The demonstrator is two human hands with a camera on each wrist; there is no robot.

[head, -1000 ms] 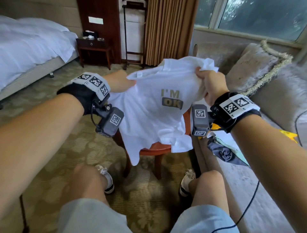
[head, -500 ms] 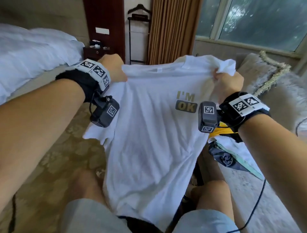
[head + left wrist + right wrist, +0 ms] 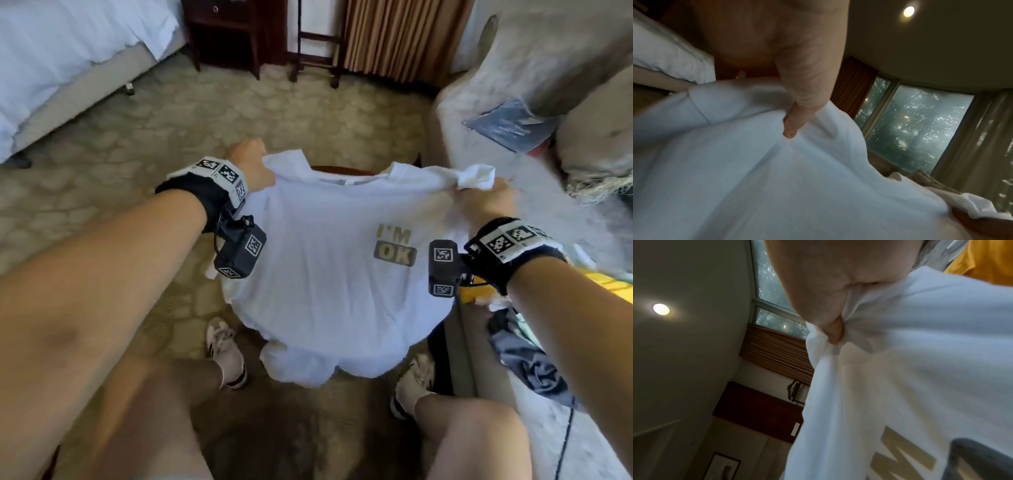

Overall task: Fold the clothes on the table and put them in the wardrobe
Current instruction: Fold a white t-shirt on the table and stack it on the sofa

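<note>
A white T-shirt [image 3: 329,274] printed "I'M OK" in gold and grey is held spread over the round wooden table [image 3: 342,169], hem bunched at the near edge. Its one shoulder is pinched by the left hand [image 3: 251,164], the other is clenched in the right hand [image 3: 486,202]. Half a second earlier it was held higher, hanging over the knees.

T-shirt [image 3: 329,274]: centre, spread over table [image 3: 342,169]. Left hand [image 3: 251,164] at its 10 o'clock corner, right hand [image 3: 486,205] at 2 o'clock. Bed [image 3: 68,51] at 10 o'clock; sofa [image 3: 548,68] at 2 o'clock; clothes pile [image 3: 527,356] at 4 o'clock.
</note>
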